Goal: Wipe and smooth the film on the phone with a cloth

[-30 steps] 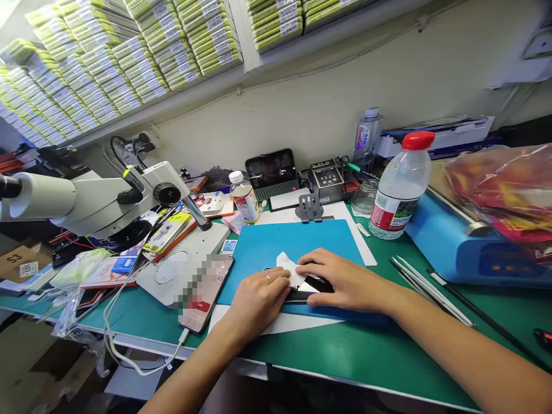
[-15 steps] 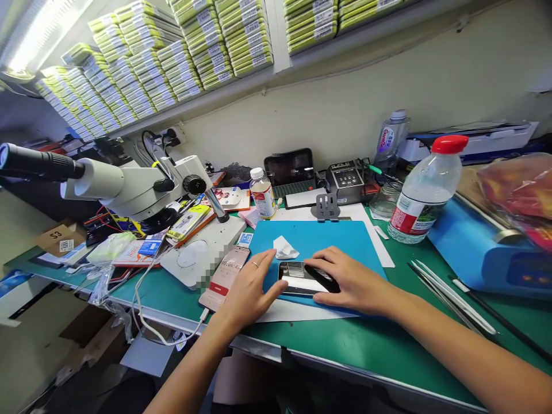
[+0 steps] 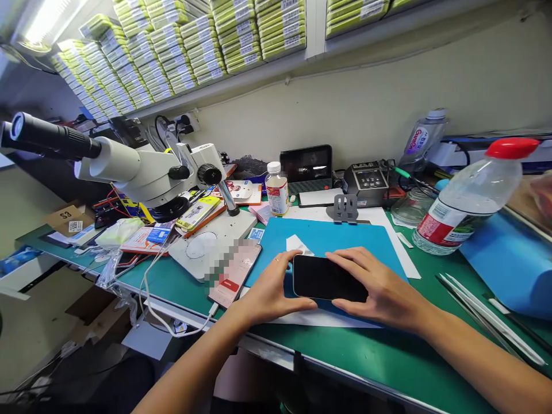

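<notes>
A phone with a dark screen is held sideways above the blue mat. My left hand is at its left end, thumb along the lower edge and fingers at the upper corner. Around the right end of the phone, my right hand grips it between thumb and fingers. Behind the phone lies a crumpled white tissue, partly covered by my left fingers. Another phone with a pinkish screen rests left of the mat, a white cable plugged into it.
A microscope stands at the left. A small bottle and a control box are behind the mat. At the right are a red-capped bottle, tweezers and a blue machine.
The phone's screen has turned from showing bright reflections to plain dark, and the phone looks raised. My left hand has closed onto its left end. The view has shifted left.
</notes>
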Available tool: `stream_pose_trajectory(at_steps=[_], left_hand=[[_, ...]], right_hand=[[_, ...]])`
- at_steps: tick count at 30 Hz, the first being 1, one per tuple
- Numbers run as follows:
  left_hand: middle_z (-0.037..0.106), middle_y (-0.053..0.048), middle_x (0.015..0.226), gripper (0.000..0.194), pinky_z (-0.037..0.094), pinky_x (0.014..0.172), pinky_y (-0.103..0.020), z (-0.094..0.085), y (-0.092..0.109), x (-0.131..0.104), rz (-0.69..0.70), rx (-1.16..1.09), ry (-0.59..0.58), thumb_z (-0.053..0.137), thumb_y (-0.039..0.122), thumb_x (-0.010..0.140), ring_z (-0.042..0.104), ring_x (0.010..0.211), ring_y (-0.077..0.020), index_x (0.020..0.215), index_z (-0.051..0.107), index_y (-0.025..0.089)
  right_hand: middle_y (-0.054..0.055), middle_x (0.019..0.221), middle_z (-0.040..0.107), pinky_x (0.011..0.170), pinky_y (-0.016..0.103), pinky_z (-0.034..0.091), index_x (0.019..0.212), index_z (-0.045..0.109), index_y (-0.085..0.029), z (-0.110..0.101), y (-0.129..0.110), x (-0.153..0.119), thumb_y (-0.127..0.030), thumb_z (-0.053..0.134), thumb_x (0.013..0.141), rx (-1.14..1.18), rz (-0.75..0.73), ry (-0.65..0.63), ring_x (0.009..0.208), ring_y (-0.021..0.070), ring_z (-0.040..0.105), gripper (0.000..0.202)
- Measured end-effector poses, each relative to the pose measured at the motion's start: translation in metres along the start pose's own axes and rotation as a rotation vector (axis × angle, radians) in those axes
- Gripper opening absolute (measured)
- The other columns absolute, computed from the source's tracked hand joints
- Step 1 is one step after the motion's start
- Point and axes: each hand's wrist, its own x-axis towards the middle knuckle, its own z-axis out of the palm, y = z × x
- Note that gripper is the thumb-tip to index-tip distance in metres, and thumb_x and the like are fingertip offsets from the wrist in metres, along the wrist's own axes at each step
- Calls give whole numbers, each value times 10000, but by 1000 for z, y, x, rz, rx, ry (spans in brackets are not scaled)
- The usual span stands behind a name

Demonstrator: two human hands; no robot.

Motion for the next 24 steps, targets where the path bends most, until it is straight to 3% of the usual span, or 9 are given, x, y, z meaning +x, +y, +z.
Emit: stream_pose_trajectory(at_steps=[6,9,11,14,16,20,24], left_hand=[[587,-152,1465,920,454,1163,-500,7,15,32,326,-169,61,940,468,734,563,1376,-336,1472,434,252],[616,-155,1431,969,509,1109,-488,22,18,52,502,-235,127,931,500,737,619,1319,-332,1513,405,259],[630,-161,1418,968,542,1069,-469,31,18,60,581,-238,166,894,537,771,646,1290,-325,1546,385,257],[647,-176,1404,1029,578,1022,-435,38,20,62,646,-197,204,872,599,762,666,1267,-327,1582,364,241],[655,-183,1397,1074,598,988,-410,40,21,60,674,-167,226,865,641,739,688,1236,-323,1593,360,229],[660,-192,1393,1069,625,907,-342,42,22,56,697,-127,273,829,683,746,710,1198,-307,1595,384,210],[665,-198,1382,1078,599,990,-381,44,21,54,732,-87,290,812,683,769,696,1231,-322,1615,356,194]], right_hand=[[159,1342,670,955,470,622,1615,387,-251,-2,3,-4,-329,791,844,52,30,95,1176,328,679,874],[151,1388,637,984,466,607,1601,395,-276,-7,4,-5,-371,736,894,119,57,134,1225,322,668,792],[157,1410,607,1027,498,577,1570,429,-271,-12,3,-4,-501,644,951,159,86,194,1279,339,631,695],[172,1459,541,1115,526,500,1527,459,-244,-19,-4,-3,-724,474,957,197,96,295,1375,363,537,745],[176,1480,508,1140,500,477,1507,460,-229,-21,-12,-1,-801,478,900,213,54,299,1390,357,513,835],[181,1452,504,1132,447,478,1487,425,-201,-21,-25,1,-762,615,854,226,9,234,1359,328,526,867],[185,1414,515,1112,446,483,1476,414,-183,-23,-31,2,-724,646,863,214,-1,233,1333,328,529,849]])
